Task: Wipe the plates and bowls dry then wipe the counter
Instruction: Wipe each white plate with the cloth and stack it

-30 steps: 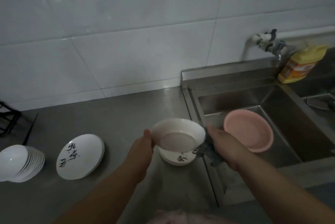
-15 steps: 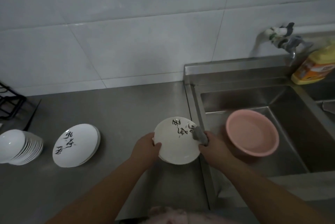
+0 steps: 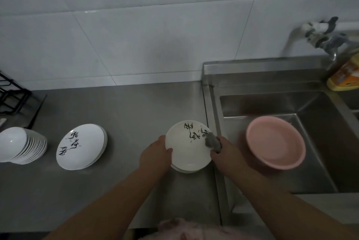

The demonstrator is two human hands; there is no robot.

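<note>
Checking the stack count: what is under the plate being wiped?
Under the held plate, the rim of at least one more plate shows at its near edge; how many lie beneath is hidden.

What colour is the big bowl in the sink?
Pink. The basin shows clearly in the head view, sitting inside the metal sink.

This is a kitchen, plainly a washing-up corner. Pale glazed wall tiles [image 3: 155, 31] run behind a stainless steel table [image 3: 120, 115] that joins straight onto a deep steel sink [image 3: 320, 142]. A tap [image 3: 328, 42] juts from the wall above it, with a yellow bottle of dish soap [image 3: 344, 76] beside. White plates [image 3: 81, 146] and stacked bowls [image 3: 21, 145] sit out, and a pink basin [image 3: 275, 139] rests in the sink.
</note>
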